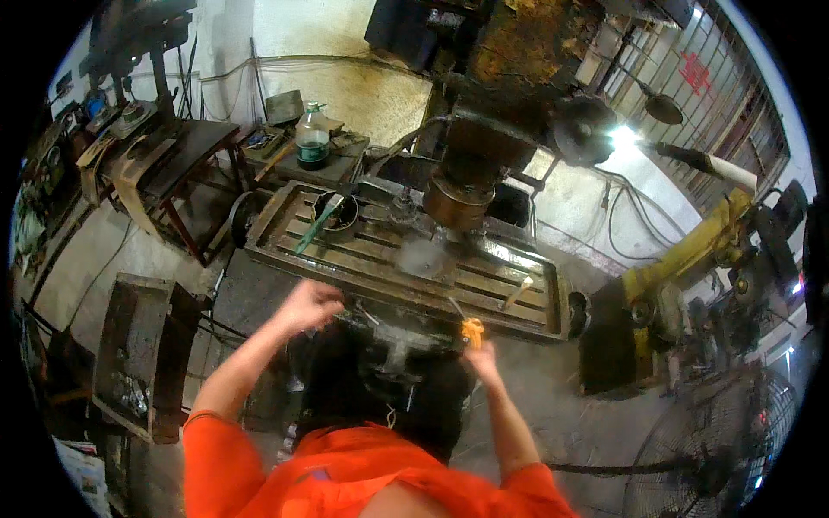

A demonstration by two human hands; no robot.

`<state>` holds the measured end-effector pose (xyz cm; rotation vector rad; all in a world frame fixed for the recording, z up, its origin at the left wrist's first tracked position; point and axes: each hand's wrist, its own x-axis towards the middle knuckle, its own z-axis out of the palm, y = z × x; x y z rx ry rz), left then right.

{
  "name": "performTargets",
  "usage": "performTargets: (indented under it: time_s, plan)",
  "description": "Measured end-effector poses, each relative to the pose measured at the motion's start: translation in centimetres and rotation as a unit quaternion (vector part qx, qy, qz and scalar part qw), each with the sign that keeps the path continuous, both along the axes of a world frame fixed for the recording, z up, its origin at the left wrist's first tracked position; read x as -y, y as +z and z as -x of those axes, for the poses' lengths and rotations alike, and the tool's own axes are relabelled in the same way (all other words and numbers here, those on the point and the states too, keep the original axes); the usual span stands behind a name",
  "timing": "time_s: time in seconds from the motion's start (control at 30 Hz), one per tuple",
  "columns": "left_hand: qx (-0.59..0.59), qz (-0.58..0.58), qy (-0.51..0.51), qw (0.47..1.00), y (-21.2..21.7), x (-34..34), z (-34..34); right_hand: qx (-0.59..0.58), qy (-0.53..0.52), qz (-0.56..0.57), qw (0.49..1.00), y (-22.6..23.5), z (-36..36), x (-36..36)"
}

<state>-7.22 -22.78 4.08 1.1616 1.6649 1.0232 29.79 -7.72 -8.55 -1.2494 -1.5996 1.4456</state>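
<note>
My right hand [477, 355] grips a yellow-orange air blow gun [471, 331] at the front of the machine table. Its thin metal nozzle points up and left toward the slots. My left hand [313, 305] hangs near the table's front left edge, fingers curled in and slightly blurred; whether they hold anything is hidden. Between and beyond the hands lies the slotted machine table [380, 274]. A pale, hazy round spot [420, 256] shows on it below the spindle head [459, 200]. A green-handled brush [318, 224] leans across a round tin [344, 226].
A small pale object [518, 293] lies on the table's right part. Behind left, a plastic bottle [313, 138] of dark liquid stands on a bench. A lit lamp [623, 138] hangs at right. A wooden box [142, 354] stands left, a caged fan [712, 445] lower right.
</note>
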Motion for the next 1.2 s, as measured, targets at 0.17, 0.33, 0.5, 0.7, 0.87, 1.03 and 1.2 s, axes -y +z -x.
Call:
performTargets:
  time_s: [0.17, 0.33, 0.5, 0.7, 0.87, 1.03, 1.2]
  plan:
    - [0.147, 0.019, -0.141, 0.979, -2.5, -1.6, -6.8, 0.167, 0.107, -0.208, 0.958, 5.3, 0.6, 4.1]
    - [0.258, -0.041, -0.104, 0.960, -2.6, -4.8, -11.3, 0.166, 0.291, -0.039, 0.941, 9.7, 2.1, 10.2]
    - [0.289, -0.059, -0.060, 0.954, -4.8, -4.2, -10.2, 0.190, 0.344, 0.135, 0.910, 12.7, 4.8, 12.7]
    - [0.321, -0.083, 0.027, 0.943, -5.9, -3.9, -6.6, 0.338, 0.298, -0.074, 0.889, 12.4, 5.7, 12.3]
    - [0.344, -0.071, 0.004, 0.936, -7.7, -3.2, -3.9, 0.139, 0.315, 0.095, 0.934, 16.9, 4.7, 10.0]
    - [0.308, -0.082, 0.021, 0.948, -8.0, -2.4, -1.8, 0.457, 0.113, -0.125, 0.873, 17.0, 6.0, 3.6]
    - [0.291, -0.111, 0.046, 0.949, -6.8, -1.4, 1.3, 0.454, 0.033, -0.185, 0.871, 13.7, 9.2, -3.9]
